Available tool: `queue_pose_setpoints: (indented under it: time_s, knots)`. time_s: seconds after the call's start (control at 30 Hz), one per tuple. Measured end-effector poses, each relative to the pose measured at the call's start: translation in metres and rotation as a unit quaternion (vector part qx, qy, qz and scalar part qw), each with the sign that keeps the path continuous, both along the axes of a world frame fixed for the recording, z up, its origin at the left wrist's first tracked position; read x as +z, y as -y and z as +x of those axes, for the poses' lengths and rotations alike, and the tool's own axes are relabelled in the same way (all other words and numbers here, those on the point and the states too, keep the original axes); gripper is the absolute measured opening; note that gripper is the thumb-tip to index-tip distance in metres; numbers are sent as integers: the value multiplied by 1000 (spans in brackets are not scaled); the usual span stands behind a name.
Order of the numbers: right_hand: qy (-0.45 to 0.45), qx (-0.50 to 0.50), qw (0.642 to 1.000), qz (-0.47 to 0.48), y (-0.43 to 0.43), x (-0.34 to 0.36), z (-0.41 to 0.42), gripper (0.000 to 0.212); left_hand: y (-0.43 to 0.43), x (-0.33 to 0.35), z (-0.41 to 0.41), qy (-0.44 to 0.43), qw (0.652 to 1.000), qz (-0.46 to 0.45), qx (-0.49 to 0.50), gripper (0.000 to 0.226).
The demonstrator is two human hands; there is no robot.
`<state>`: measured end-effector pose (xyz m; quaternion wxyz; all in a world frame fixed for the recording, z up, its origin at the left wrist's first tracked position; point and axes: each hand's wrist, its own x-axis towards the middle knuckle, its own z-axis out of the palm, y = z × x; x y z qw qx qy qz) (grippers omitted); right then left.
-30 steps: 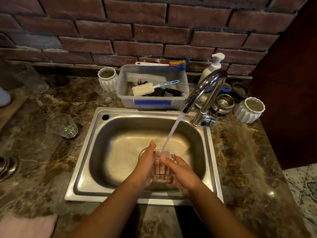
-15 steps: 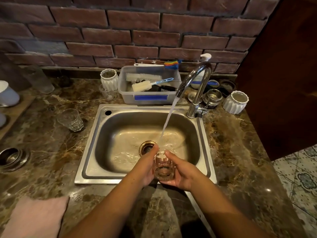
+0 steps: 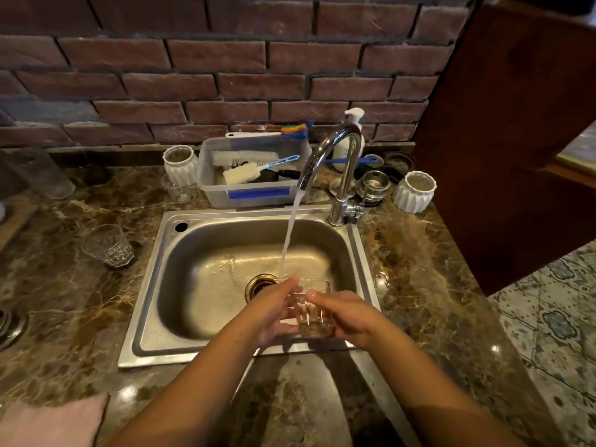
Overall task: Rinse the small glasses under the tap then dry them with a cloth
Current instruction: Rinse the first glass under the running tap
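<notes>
Small glass [image 3: 311, 312] slipping is the main risk we see from the head view. It is wet and held over the steel sink [image 3: 151, 285] near its front edge, so a loose grip could drop it onto the metal and chip it. Our left hand [image 3: 274, 309] curls round its left side and our right hand [image 3: 350, 314] round its right, fingertips close together on the near wall. We judge that turning it between wet fingers is where it could get away.

The stream [image 3: 290, 233] from the tap [image 3: 335, 162] comes down at the glass's left rim beside the left fingertips. We cannot tell whether it goes inside. If it only strikes the rim, water may spray onto the bench [image 3: 64, 301] and leave the inside unrinsed. The cloth [image 3: 51, 421] lies well apart at the bench's near left corner, so carrying a dripping glass there gives a second chance to fumble.

The glass is clear and short, faceted low on its wall, with a thick base. A second glass [image 3: 108, 245] like it stands on the bench left of the sink.
</notes>
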<state>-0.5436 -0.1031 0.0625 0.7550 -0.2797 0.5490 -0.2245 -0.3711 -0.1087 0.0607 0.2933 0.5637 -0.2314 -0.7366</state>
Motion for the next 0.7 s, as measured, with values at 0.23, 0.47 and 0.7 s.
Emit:
queue_pose_setpoints:
  time_s: [0.23,0.47,0.7]
  knots:
    - [-66,-13,994,-91,26,9,-75,69,34,16,-50,-39,995,-18,-88,34]
    - [-61,-52,985,-154,59,9,-137,66,78,14,-106,-50,986,-71,-143,28]
    - [-173,25,955,-241,113,5,-183,65,130,-10,-147,-8,980,-133,-145,41]
